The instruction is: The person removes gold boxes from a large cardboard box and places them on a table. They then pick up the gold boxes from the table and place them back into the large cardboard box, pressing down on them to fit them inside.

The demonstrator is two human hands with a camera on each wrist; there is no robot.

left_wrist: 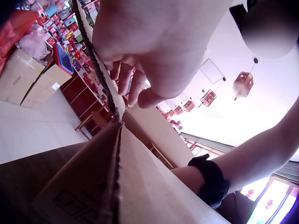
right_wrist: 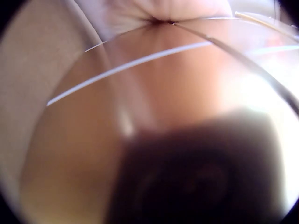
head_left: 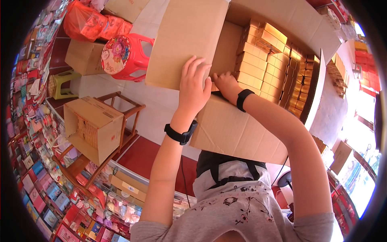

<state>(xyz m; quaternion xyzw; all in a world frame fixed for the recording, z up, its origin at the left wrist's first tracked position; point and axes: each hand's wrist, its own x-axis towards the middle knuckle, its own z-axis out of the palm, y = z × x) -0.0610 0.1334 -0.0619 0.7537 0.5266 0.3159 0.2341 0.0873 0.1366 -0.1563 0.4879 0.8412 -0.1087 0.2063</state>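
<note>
A large cardboard carton (head_left: 238, 133) stands in front of the person, with rows of small gold boxes (head_left: 252, 66) inside. The left hand (head_left: 194, 86) lies on the carton's left flap (head_left: 183, 44), its fingers spread and slightly bent; the left wrist view shows this hand (left_wrist: 145, 56) beside a flap edge. Just inside the near left corner is the right hand (head_left: 227, 86), fingers bent, left of the gold boxes; what its fingertips touch is hidden. The right wrist view is blurred, showing part of the palm (right_wrist: 163, 11) at the top.
A red stool (head_left: 131, 56) and red plastic bags (head_left: 86, 24) are beyond the left flap. An opened smaller carton (head_left: 100, 121) rests on a wooden chair (head_left: 135, 111). Shelves of small goods (head_left: 44, 181) line the left side.
</note>
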